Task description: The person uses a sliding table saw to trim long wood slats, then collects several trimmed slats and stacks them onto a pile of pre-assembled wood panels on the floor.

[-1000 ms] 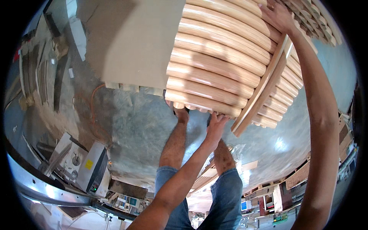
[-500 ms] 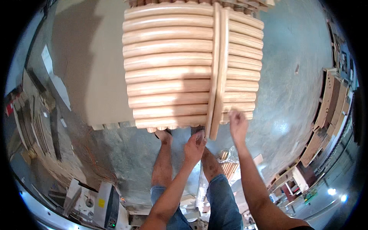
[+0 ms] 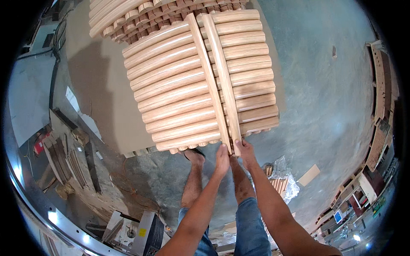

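A stack of rounded, light wooden rails (image 3: 175, 91) lies before me, its top layer side by side. Two more rails rest lengthwise across it, a narrow gap between them. My left hand (image 3: 221, 161) is closed at the near end of the left crosswise rail (image 3: 210, 81). At the near end of the right crosswise rail (image 3: 223, 77), my right hand (image 3: 246, 154) grips with its thumb on top. Both near ends overhang the stack's front edge, and the fingertips underneath are hidden.
Behind stands another stack of rails (image 3: 128, 17), its cut ends showing. Brown sheeting (image 3: 96, 85) covers the floor to the left. Clear plastic wrap (image 3: 290, 185) with more wooden pieces lies near my right leg. A white and grey machine (image 3: 143, 232) sits lower left; boards line the right side.
My right hand has come down and left onto the near end of the right rail. The two crosswise rails now lie farther apart at their far ends. The view has turned and shifted.
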`<state>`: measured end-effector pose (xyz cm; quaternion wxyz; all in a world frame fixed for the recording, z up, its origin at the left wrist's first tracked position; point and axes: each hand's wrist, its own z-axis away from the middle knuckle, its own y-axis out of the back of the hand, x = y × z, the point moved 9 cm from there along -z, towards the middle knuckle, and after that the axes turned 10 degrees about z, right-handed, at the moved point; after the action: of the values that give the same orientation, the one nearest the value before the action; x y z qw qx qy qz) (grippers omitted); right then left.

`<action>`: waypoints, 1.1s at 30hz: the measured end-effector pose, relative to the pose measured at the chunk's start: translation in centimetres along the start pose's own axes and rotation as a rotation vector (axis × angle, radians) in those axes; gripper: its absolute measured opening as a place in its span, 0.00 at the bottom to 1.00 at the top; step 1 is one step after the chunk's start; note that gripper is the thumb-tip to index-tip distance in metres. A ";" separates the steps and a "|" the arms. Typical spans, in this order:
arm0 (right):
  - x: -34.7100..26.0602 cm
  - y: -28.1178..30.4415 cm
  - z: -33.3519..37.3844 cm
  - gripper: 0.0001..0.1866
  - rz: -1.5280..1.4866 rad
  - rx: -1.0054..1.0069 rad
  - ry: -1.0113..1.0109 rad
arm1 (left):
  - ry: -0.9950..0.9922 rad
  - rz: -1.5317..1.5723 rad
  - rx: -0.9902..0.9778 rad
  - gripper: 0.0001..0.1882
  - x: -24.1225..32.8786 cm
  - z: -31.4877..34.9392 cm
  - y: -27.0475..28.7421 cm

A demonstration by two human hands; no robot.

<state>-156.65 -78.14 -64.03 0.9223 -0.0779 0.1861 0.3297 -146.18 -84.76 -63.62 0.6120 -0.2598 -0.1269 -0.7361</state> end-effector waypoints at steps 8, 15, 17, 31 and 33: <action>-1.5 1.7 0.0 0.20 -0.020 0.017 0.013 | 0.037 -0.379 -0.130 0.22 2.3 0.3 -3.1; -2.5 3.9 1.5 0.21 0.249 0.161 0.074 | 0.176 -0.718 -0.230 0.29 3.1 1.4 -4.4; -2.6 4.0 1.9 0.24 0.161 0.137 0.182 | 0.189 -0.953 -0.243 0.29 4.0 1.3 -4.5; 2.6 1.3 2.2 0.30 -0.719 0.089 -0.131 | -0.520 -0.886 0.159 0.30 21.1 -8.5 -14.6; 1.7 1.2 2.4 0.28 -0.746 0.189 -0.164 | -0.554 -0.899 0.134 0.31 20.5 -8.4 -15.9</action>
<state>-155.48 -75.58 -62.48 0.9937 -0.0282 0.1004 -0.0419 -165.89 -102.65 -57.50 0.1951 -0.3249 -0.4294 -0.8198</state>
